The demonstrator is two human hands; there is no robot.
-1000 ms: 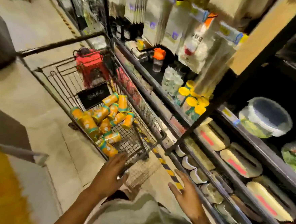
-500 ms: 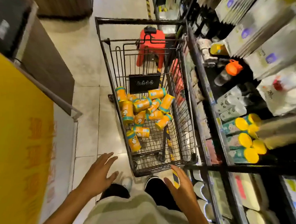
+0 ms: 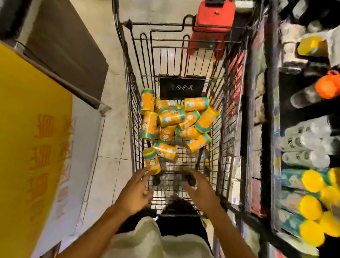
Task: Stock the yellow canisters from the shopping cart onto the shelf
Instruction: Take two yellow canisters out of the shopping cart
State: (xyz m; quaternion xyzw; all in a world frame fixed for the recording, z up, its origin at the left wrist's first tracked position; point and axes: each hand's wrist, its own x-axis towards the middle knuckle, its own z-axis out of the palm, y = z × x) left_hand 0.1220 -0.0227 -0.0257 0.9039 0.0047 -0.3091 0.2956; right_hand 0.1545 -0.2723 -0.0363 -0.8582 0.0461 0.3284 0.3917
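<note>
Landmark: shopping cart (image 3: 230, 105), black wire, viewed from above.

Left of the cart: large yellow sign panel (image 3: 17, 138) with orange lettering, and a brown counter (image 3: 66, 47) beyond it.

Left hand (image 3: 135, 195) was over the cart's near left corner, fingers straight and spread, holding nothing; fingertips just beside the nearest canister, contact could not be resolved (blur).

Yellow canisters (image 3: 175, 121), teal-banded, lay heaped on their sides in the cart's basket, toward its far half.

Right hand (image 3: 200, 190) was over the cart's near end, fingers extended and relaxed, nothing grasped.

Red stool (image 3: 214, 21) stood beyond the cart's far end.

Right of the cart: shelf (image 3: 266, 123) carrying an orange-capped bottle (image 3: 320, 89) and yellow-lidded canisters (image 3: 311, 197).
</note>
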